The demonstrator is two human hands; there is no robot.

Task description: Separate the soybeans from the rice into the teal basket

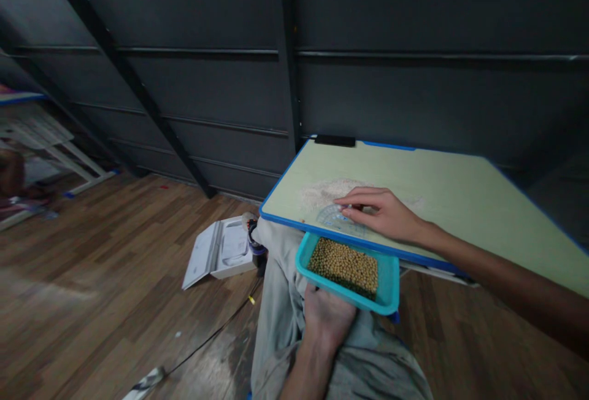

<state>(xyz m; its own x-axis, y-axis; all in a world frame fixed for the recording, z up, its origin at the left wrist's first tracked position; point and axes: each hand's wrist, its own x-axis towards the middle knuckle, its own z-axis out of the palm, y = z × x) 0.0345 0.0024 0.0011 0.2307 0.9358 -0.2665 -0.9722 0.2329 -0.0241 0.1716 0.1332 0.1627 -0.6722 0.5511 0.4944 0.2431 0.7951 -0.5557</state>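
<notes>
"Head cam: which step?"
"Probably steadying teal tray (390,292) of soybeans (352,265), gripped in left hand (327,311) beside desk (442,188); right hand (380,213) over powder (322,192), can't tell if pinching."
"Next?"
"Hold tray level, guessing."

No text or numbers can be read.

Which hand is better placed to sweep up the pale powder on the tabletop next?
Probably the right: the right hand is already at the pale powder, while the left hand is occupied supporting the turquoise tray.
</notes>
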